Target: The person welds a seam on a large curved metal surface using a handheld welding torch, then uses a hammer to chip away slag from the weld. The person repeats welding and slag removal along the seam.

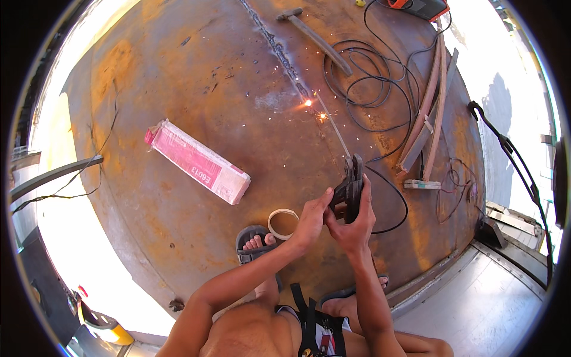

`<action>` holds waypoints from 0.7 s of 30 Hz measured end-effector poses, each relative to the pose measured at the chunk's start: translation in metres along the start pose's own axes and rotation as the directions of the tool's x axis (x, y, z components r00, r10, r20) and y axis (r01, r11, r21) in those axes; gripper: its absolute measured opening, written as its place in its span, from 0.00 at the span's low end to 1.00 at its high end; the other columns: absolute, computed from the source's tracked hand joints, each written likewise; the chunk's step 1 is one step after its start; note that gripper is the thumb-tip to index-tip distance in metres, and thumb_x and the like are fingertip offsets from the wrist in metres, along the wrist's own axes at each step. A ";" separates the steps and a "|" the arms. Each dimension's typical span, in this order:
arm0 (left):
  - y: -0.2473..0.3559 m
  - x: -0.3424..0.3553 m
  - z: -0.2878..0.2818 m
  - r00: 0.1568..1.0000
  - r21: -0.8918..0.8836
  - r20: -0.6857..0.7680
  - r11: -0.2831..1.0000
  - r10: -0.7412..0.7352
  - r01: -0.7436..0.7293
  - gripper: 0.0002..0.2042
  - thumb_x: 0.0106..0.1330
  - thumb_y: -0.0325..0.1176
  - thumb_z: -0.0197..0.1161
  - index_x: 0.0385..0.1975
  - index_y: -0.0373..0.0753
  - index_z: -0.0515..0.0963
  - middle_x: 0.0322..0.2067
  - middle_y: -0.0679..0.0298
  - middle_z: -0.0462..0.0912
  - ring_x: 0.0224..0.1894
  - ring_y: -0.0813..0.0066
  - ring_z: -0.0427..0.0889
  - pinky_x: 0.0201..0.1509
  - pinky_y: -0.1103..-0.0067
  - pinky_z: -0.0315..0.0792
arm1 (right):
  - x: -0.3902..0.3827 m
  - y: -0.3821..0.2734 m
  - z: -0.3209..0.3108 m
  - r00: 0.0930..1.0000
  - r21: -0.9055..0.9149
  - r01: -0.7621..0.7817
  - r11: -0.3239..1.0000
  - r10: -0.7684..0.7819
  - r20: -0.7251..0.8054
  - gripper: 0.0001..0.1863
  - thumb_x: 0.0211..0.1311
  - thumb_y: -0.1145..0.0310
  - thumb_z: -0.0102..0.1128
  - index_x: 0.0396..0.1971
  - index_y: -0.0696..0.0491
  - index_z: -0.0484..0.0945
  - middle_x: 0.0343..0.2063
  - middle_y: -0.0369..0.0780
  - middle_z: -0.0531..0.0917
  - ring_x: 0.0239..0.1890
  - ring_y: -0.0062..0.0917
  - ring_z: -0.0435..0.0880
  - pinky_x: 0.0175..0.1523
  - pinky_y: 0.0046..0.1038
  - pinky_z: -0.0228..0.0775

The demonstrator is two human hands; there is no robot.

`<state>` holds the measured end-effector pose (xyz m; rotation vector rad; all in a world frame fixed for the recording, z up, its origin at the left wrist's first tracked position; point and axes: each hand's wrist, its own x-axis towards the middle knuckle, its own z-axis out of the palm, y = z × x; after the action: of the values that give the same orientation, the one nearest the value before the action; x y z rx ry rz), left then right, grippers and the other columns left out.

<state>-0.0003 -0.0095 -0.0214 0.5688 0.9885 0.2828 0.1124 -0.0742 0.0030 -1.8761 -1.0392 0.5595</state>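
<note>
My right hand (pixel 355 231) is wrapped round a black electrode holder (pixel 349 193). My left hand (pixel 313 219) closes on the holder's left side, its fingers against the grip. A thin grey welding rod (pixel 336 130) sticks out of the jaws, slanting away and to the left. Near its far end a bright orange glow (pixel 308 103) and sparks show on the rusty steel plate (pixel 262 149). The glow sits at the near end of a dark, rough weld bead (pixel 275 47). A cable (pixel 405 214) loops out to the right of the holder.
A pink-and-white electrode box (pixel 199 162) lies to the left. Beyond the sparks are a hammer (pixel 318 44) and coiled black cable (pixel 375 77). Wooden strips (pixel 423 113) lie at right, below an orange-and-black machine (pixel 423 7). A pale ring (pixel 283 212) rests by my sandalled foot.
</note>
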 end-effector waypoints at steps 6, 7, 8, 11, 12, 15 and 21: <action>0.003 -0.005 0.008 0.999 -0.108 0.007 0.993 0.051 -0.050 0.30 0.80 0.60 0.53 0.22 0.39 0.76 0.21 0.69 0.75 0.28 0.80 0.75 0.40 0.80 0.70 | 0.002 -0.005 -0.001 1.000 0.035 -0.014 0.999 0.014 0.012 0.50 0.57 0.75 0.76 0.76 0.62 0.56 0.42 0.43 0.87 0.34 0.24 0.90 0.38 0.26 0.82; -0.001 -0.002 0.005 0.999 -0.094 0.012 0.995 0.032 -0.031 0.30 0.81 0.60 0.53 0.23 0.39 0.77 0.21 0.69 0.75 0.29 0.80 0.75 0.40 0.79 0.71 | 0.002 -0.003 -0.001 1.000 0.027 -0.010 1.000 0.010 0.013 0.49 0.57 0.75 0.76 0.76 0.62 0.56 0.42 0.43 0.87 0.34 0.24 0.90 0.38 0.26 0.82; -0.001 -0.001 0.003 1.000 -0.080 0.017 0.997 0.013 -0.011 0.30 0.81 0.60 0.53 0.23 0.39 0.77 0.22 0.69 0.75 0.29 0.80 0.76 0.40 0.79 0.71 | 0.002 0.000 -0.002 1.000 0.019 -0.007 1.000 0.007 0.014 0.49 0.57 0.75 0.76 0.76 0.62 0.57 0.42 0.44 0.87 0.34 0.24 0.90 0.39 0.26 0.82; -0.007 0.004 0.003 1.000 -0.134 0.001 0.991 -0.023 0.023 0.29 0.81 0.59 0.53 0.28 0.38 0.79 0.22 0.70 0.75 0.30 0.79 0.77 0.41 0.79 0.73 | 0.003 -0.002 -0.002 0.999 0.037 -0.036 0.999 0.035 0.025 0.50 0.55 0.72 0.78 0.76 0.62 0.58 0.43 0.46 0.87 0.35 0.27 0.92 0.38 0.27 0.84; -0.010 0.005 0.003 0.999 -0.169 -0.011 0.985 -0.031 0.029 0.28 0.81 0.59 0.53 0.30 0.37 0.80 0.23 0.70 0.75 0.30 0.79 0.77 0.42 0.79 0.73 | 0.004 -0.004 -0.001 0.998 0.050 -0.051 0.997 0.050 0.031 0.51 0.54 0.71 0.80 0.75 0.62 0.59 0.44 0.46 0.87 0.35 0.28 0.92 0.37 0.28 0.85; -0.012 0.008 0.004 1.000 -0.233 0.011 0.972 -0.013 0.015 0.28 0.81 0.58 0.53 0.44 0.34 0.84 0.31 0.66 0.83 0.35 0.76 0.82 0.47 0.78 0.77 | 0.004 -0.002 -0.001 0.999 0.038 -0.026 0.999 0.025 0.045 0.52 0.53 0.71 0.80 0.75 0.62 0.58 0.44 0.47 0.87 0.35 0.29 0.93 0.38 0.29 0.86; -0.004 0.004 0.003 0.997 -0.230 0.078 0.973 0.001 0.017 0.30 0.82 0.56 0.51 0.63 0.31 0.78 0.54 0.58 0.86 0.52 0.70 0.86 0.60 0.74 0.79 | 0.004 -0.008 -0.001 0.990 0.048 -0.118 0.992 0.114 0.081 0.53 0.51 0.71 0.81 0.75 0.62 0.59 0.45 0.47 0.87 0.35 0.31 0.93 0.39 0.30 0.85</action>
<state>0.0038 -0.0120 -0.0255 0.3616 0.8683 0.3605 0.1118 -0.0690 0.0108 -1.8895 -0.9595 0.7262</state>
